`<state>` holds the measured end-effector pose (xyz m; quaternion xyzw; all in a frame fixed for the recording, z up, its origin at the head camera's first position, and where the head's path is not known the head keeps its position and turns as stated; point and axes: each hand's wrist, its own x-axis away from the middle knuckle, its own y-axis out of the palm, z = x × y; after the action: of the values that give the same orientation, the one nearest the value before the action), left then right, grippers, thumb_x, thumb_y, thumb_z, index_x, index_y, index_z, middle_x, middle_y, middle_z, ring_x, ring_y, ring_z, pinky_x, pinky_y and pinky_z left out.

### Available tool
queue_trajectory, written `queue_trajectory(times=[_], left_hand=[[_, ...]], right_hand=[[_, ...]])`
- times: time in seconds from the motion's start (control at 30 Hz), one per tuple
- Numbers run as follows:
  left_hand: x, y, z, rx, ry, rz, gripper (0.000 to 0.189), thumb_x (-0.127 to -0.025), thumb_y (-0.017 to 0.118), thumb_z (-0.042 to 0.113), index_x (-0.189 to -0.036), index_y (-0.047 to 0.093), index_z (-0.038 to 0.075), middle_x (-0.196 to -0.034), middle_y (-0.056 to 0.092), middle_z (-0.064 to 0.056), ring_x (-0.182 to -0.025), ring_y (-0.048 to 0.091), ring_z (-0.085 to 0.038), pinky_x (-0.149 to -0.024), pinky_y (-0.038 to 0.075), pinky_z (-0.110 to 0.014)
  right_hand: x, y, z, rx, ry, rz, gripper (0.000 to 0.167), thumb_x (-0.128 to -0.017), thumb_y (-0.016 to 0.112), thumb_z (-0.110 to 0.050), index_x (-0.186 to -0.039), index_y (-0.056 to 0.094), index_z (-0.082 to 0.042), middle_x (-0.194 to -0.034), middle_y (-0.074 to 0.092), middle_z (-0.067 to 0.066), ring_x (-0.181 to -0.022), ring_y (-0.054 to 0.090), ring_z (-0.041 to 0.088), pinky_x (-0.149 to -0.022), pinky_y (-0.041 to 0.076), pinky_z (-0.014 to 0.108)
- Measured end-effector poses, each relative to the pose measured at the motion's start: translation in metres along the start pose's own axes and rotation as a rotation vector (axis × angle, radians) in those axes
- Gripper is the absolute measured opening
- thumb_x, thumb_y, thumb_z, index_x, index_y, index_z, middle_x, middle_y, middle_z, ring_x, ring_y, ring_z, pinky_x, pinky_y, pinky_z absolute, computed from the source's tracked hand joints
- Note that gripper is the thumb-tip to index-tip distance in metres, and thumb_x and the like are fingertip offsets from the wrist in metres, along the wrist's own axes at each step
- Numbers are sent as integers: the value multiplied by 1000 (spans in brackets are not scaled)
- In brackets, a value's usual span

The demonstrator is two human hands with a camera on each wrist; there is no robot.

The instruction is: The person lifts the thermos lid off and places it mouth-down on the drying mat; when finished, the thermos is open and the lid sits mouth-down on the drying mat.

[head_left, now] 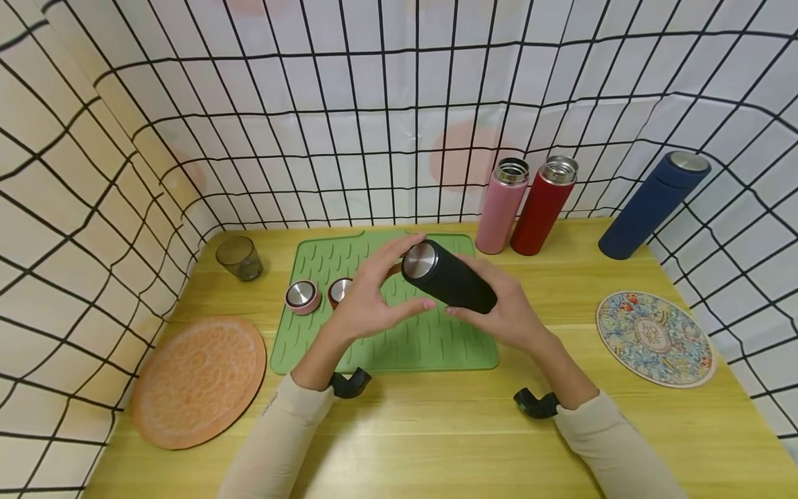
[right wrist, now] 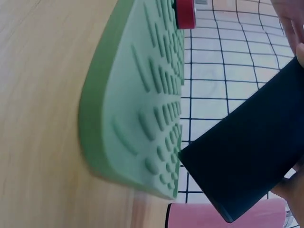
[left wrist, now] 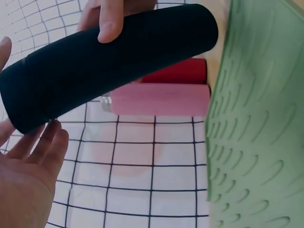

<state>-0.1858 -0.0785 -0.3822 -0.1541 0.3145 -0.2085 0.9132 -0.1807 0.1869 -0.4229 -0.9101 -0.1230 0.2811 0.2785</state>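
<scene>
A black thermos bottle [head_left: 458,281] is held tilted above the green drying mat [head_left: 399,353], its steel-topped lid [head_left: 420,260] toward the left. My right hand [head_left: 512,313] grips the bottle's body near the base. Around the lid end, my left hand [head_left: 369,305] is spread, thumb apart from the fingers. In the left wrist view, its fingertips [left wrist: 58,126] are right at the lid's edge. On the mat lie a pink lid [head_left: 303,296] and a red lid [head_left: 339,291], the latter partly hidden by my left hand.
Open-topped pink [head_left: 500,208] and red [head_left: 544,208] bottles stand at the back right, with a lidded blue bottle [head_left: 651,204] farther right. A smoky glass [head_left: 240,258] and an orange round mat [head_left: 199,381] are at left. A patterned round mat [head_left: 656,339] lies at right.
</scene>
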Motion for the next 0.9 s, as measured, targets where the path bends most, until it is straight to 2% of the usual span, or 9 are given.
queue_trajectory(times=[0.17, 0.27, 0.4, 0.6, 0.73, 0.9], left_hand=[[-1, -1, 1, -18, 49, -19, 82, -89, 82, 37, -159, 40, 25, -156, 48, 0, -140, 49, -19, -111, 50, -37], [-2, -3, 1, 65, 66, -40, 80, -91, 76, 47, -158, 41, 20, -153, 51, -2, -139, 50, -21, -108, 51, -36], [-1, -8, 3, 221, 78, -84, 78, -94, 75, 40, -157, 41, 11, -152, 51, -7, -134, 54, -24, -104, 55, -35], [1, -13, 8, 317, 136, -117, 77, -97, 73, 35, -156, 38, 0, -152, 49, -18, -133, 54, -29, -106, 54, -37], [3, -12, 9, 294, 178, -107, 76, -97, 72, 38, -153, 41, -3, -147, 51, -24, -131, 56, -29, -105, 55, -39], [4, -10, 13, 177, 168, -20, 73, -97, 70, 43, -150, 44, -1, -144, 55, -18, -128, 58, -26, -102, 57, -37]], right_hand=[[-3, 0, -8, 40, -16, -83, 88, -81, 90, -27, -156, 45, -33, -142, 62, 0, -109, 58, 17, -81, 54, 36], [-6, -2, -12, 25, -28, -139, 88, -81, 90, -29, -156, 44, -33, -147, 59, -3, -112, 59, 16, -84, 55, 36], [-10, -7, -17, -45, -34, -196, 88, -80, 91, -26, -155, 46, -32, -147, 59, -5, -118, 60, 14, -91, 55, 37], [-11, -14, -22, -107, -32, -261, 83, -83, 88, -19, -155, 47, -28, -141, 63, -4, -111, 62, 14, -90, 56, 36], [-11, -15, -23, -134, -46, -293, 80, -84, 86, -17, -154, 48, -24, -135, 66, -1, -106, 63, 16, -88, 57, 35], [-12, -12, -28, -84, -82, -263, 82, -86, 84, -18, -157, 43, -23, -135, 66, 2, -100, 64, 16, -81, 59, 33]])
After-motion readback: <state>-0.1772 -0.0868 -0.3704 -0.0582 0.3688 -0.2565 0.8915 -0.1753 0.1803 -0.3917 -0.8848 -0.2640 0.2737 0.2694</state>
